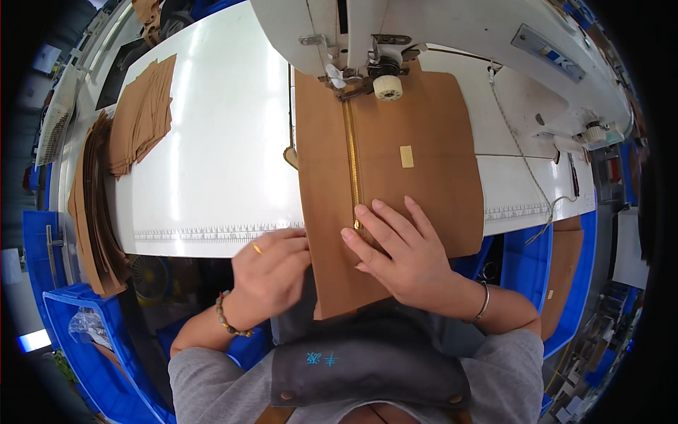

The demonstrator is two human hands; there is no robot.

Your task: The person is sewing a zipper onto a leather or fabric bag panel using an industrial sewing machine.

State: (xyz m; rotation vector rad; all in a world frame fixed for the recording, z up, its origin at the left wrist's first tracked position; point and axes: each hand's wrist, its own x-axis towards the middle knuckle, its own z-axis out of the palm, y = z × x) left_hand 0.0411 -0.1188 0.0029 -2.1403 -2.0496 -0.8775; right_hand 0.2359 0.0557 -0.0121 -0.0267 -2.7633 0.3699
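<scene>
A brown panel, apparently leather (pixel 438 198), lies under the sewing machine head (pixel 353 42), its near end hanging past the table edge. Down its length runs a gold zipper (pixel 353 155), whose far end passes beneath the presser foot (pixel 347 92). My right hand (pixel 406 251) rests on the panel with fingers spread, the index finger and thumb beside the zipper's near end. At the panel's left edge, my left hand (pixel 272 272) is closed with curled fingers, gripping that edge; its fingertips are partly hidden. A small cream patch (pixel 406 157) sits right of the zipper.
Stacked brown pieces (pixel 145 113) lie at the table's far left, and a thicker stack (pixel 95 212) hangs over its edge. A ruler strip (pixel 198 233) marks the white table (pixel 226 141). Blue bins (pixel 92 346) stand below left and right. A cord (pixel 519 134) dangles at right.
</scene>
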